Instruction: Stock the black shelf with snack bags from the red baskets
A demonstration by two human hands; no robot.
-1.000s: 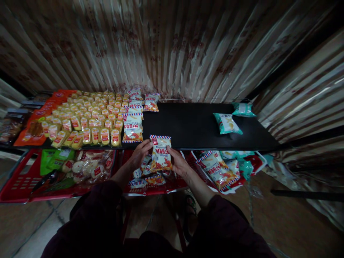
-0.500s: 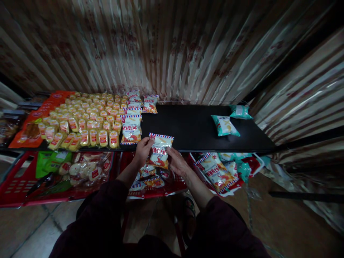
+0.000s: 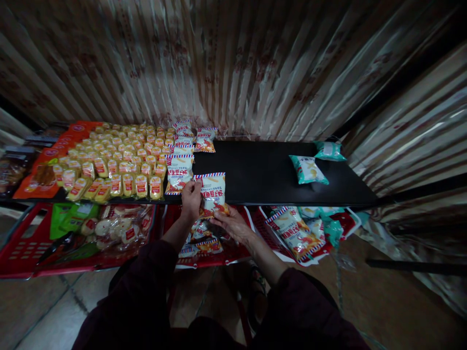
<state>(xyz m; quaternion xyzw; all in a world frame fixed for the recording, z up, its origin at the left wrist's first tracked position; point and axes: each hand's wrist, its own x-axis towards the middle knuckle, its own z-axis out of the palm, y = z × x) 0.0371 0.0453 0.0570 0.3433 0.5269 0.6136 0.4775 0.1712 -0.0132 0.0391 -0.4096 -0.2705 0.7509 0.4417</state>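
Between my two hands is a snack bag (image 3: 212, 190) with a blue-and-red striped top edge and red lettering, held upright at the front edge of the black shelf (image 3: 251, 175). My left hand (image 3: 191, 198) is closed at the bag's left side, fingers curled against its edge. From below, my right hand (image 3: 232, 223) grips the bag's lower right corner, thumb on the front. Just left of it on the shelf, a matching snack bag (image 3: 179, 175) heads a row of the same bags reaching back. Another matching bag (image 3: 206, 140) lies at the back, right of that row.
Rows of small yellow packaged cakes (image 3: 124, 158) cover the shelf's left part, beside an orange package (image 3: 54, 160). Two teal bags (image 3: 308, 169) lie at the right. Below the front edge are red baskets (image 3: 22, 245) with packaged food. A striped curtain (image 3: 233, 63) hangs behind.
Both hands have shifted the snack bag slightly left, closer to the front bag of the row. My right hand has slid down from the bag's right side to its lower corner.
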